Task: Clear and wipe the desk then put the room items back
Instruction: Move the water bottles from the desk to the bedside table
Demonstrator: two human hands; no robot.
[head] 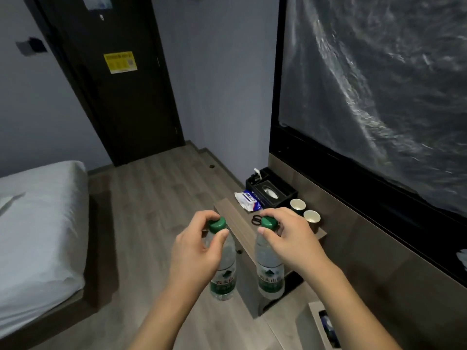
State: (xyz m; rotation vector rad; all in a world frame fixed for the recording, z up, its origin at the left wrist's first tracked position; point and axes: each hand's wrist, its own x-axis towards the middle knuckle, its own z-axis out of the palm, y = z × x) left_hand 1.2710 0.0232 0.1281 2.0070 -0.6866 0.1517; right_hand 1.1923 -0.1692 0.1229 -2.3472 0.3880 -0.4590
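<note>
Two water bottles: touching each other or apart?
Apart. The head view shows floor and desk edge between the left bottle and right bottle, each held by the neck in separate hands.

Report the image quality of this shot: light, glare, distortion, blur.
Head view: dim, bluish room light; glare streaks on the plastic sheet; wide-angle bending tilts the door; the bottle labels are too soft to read, while both hands look reasonably sharp.

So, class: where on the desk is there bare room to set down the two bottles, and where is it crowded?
Free: the near desk strip between the two held bottles, left and right, in front of the scissors. Crowded: the far end, with wipes pack, black organizer and two paper cups by the wall.
</note>
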